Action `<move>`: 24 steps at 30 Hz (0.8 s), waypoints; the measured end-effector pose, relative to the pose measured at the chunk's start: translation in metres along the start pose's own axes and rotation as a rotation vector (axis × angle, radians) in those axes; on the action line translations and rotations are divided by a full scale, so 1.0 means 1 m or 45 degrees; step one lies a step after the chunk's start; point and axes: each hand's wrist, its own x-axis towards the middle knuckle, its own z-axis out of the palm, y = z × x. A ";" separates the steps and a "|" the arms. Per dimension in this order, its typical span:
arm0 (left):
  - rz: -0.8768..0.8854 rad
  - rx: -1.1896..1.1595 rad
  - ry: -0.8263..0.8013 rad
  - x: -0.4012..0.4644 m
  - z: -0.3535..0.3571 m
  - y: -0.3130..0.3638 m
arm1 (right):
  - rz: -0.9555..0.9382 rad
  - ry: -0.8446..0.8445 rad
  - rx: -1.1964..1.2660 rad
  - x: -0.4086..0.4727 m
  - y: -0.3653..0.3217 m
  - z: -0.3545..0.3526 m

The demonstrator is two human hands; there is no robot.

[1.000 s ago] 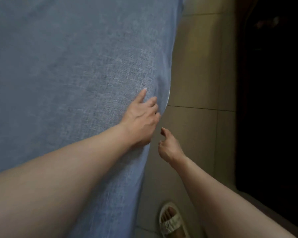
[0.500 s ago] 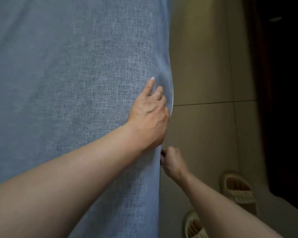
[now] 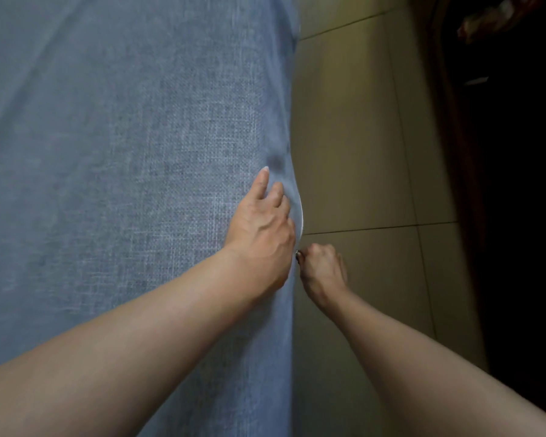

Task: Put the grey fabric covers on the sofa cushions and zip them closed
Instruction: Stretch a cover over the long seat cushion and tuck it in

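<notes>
A large cushion in its grey-blue woven cover (image 3: 123,171) fills the left half of the head view, standing on edge. My left hand (image 3: 260,230) lies on the cover at its right edge, thumb on the front face and fingers curled round the edge, where a thin white strip of inner cushion (image 3: 300,212) shows. Just below and to the right, my right hand (image 3: 322,266) is curled in a fist against the edge and pinches a small dark zip pull (image 3: 298,254). The zip line itself is hidden behind the edge.
Beige floor tiles (image 3: 360,152) run along the right of the cushion. Dark wooden furniture (image 3: 501,184) lines the far right, with a crumpled light object (image 3: 498,14) on it at the top.
My right hand rose to the cushion edge and closed into a pinch at the zip. My left hand shifted slightly along the edge. The view tilted; the sandals left the frame.
</notes>
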 end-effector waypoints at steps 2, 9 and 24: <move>-0.004 -0.002 -0.011 0.008 -0.003 -0.007 | -0.005 0.038 0.001 0.015 -0.010 -0.009; 0.038 0.099 -0.105 0.050 -0.014 -0.035 | -0.174 0.118 -0.214 0.054 -0.044 -0.048; 0.076 0.197 -0.065 0.166 -0.064 -0.162 | -0.037 0.164 -0.299 0.171 -0.125 -0.118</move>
